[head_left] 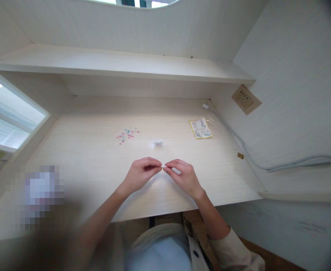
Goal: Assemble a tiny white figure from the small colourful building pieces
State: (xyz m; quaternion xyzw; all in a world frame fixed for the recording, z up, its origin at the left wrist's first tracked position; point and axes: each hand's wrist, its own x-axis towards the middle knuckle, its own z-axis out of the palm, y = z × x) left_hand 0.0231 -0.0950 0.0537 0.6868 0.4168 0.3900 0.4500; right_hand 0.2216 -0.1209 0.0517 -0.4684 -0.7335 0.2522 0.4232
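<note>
My left hand [140,173] and my right hand [184,175] meet just above the front middle of the desk. On each, thumb and fingertips are pinched together, nearly touching the other hand's. A tiny pale piece [163,168] seems to span the gap between the fingertips; its kind is too small to make out. Just beyond the hands lies a small whitish heap [158,144] of little pieces, perhaps in clear wrapping. Farther left, several small pink and blue pieces [127,134] are scattered on the desk.
A printed card with a yellow border [201,128] lies at the right. A grey cable [233,133] with a white plug [205,106] runs along the right wall, below a socket [246,99]. A shelf [126,64] overhangs the back. Something pixelated [41,192] is at left.
</note>
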